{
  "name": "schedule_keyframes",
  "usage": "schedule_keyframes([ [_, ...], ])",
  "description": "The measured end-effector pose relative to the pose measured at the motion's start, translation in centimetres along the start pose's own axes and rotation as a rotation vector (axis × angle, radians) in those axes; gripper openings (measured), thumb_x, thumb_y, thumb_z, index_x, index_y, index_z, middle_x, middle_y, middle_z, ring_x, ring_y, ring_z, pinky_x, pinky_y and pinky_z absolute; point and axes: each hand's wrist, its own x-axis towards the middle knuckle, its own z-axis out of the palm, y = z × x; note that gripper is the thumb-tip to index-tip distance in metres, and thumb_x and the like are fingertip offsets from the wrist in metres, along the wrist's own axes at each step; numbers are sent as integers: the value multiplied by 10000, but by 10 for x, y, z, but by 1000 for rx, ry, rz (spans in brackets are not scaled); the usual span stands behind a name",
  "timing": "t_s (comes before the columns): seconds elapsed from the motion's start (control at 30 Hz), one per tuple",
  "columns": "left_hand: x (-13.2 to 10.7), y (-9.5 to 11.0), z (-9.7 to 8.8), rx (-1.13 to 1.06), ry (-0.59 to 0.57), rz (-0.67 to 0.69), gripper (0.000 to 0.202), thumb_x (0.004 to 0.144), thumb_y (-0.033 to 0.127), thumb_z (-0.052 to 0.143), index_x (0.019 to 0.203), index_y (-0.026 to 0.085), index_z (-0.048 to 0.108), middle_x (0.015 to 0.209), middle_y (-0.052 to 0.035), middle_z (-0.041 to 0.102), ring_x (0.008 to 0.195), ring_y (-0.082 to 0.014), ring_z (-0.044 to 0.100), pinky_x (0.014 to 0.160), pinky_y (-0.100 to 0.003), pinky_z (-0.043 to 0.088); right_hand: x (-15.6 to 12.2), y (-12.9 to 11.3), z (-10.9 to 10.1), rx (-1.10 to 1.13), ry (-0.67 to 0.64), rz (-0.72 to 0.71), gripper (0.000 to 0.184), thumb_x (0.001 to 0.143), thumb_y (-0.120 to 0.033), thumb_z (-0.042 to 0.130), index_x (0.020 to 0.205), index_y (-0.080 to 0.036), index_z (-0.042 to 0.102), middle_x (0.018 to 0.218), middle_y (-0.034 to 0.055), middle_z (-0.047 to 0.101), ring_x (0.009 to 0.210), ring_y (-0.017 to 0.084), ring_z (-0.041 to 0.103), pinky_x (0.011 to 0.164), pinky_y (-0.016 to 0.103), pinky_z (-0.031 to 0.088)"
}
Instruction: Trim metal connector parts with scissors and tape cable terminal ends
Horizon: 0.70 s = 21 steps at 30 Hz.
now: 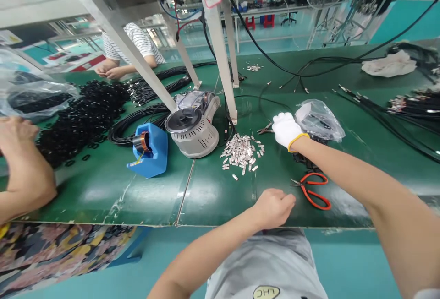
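Note:
My right hand [286, 130], in a white glove with a yellow cuff, reaches over the table with its fingers curled. The metal jaws of a pair of pliers [265, 129] stick out from its left side; the handles are hidden by the glove. My bare left hand [275, 208] rests closed near the table's front edge. Whether anything is inside its fingers is hidden. Orange-handled scissors [313, 191] lie spread to its right. A pile of small metal connector pieces [240, 152] lies ahead of it. Beside the glove is a clear plastic bag [320, 120] with dark parts.
A round grey tape dispenser machine [193, 129] and a blue tape holder [151, 150] stand left of centre. White metal posts [220, 51] rise from the green table [213, 198]. Black cables [388, 120] lie right. A co-worker's arm [24, 171] is by black parts [85, 120].

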Motion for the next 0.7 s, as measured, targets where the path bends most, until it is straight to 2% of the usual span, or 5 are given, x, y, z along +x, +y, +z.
schedule_keyframes([
  [0.27, 10, -16, -8, -185, 21, -82, 131, 979, 211, 468, 978, 186, 596, 724, -25, 647, 677, -174, 619, 644, -276, 459, 44, -16, 11, -87, 22, -28, 399, 966, -383, 654, 1268, -123, 630, 1312, 139, 628, 1185, 261, 623, 1015, 486, 523],
  [0.4, 13, -20, -12, -302, 29, -131, 114, 974, 199, 481, 949, 195, 592, 736, -17, 631, 672, -157, 597, 645, -264, 446, 35, -5, -1, -62, 97, -30, 399, 988, -442, 603, 1282, -175, 640, 1320, 86, 641, 1181, 265, 620, 1046, 489, 492],
  [0.5, 15, -22, -13, -379, 21, -163, 99, 966, 194, 500, 934, 199, 594, 729, -7, 618, 662, -145, 578, 644, -256, 435, 15, 38, -32, -68, 172, 70, 405, 1049, -439, 430, 1312, -229, 655, 1399, 80, 625, 1274, 279, 558, 1121, 424, 397],
  [0.6, 18, -23, -13, -412, 20, -191, 94, 957, 189, 513, 924, 200, 601, 707, 2, 599, 638, -138, 552, 632, -254, 416, -3, 102, -61, -100, 187, 281, 525, 1081, -408, 246, 1342, -180, 640, 1378, 149, 638, 1216, 317, 588, 1002, 450, 457],
  [0.7, 21, -23, -13, -443, 20, -217, 99, 953, 175, 513, 916, 199, 602, 692, 10, 583, 632, -134, 537, 634, -252, 405, -9, 153, -68, -134, 54, 389, 473, 1063, -448, 362, 1196, -155, 709, 1230, 158, 705, 1091, 312, 653, 920, 458, 512],
])
